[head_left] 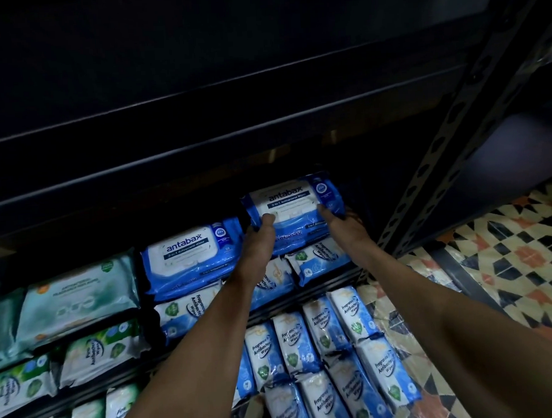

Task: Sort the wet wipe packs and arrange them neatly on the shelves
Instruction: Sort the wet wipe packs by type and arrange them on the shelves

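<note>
Dim storeroom, patterned tile floor at right, dark metal shelving rack ahead. Held at the shelf's right end between both hands: a stack of blue-and-white soft plastic Antabax wipe packs. Left hand gripping its left edge, thumb on top; right hand clasping the right edge likewise. Just left, a matching Antabax stack on white-blue fragrance-free packs. Farther left, pale green packs.
</note>
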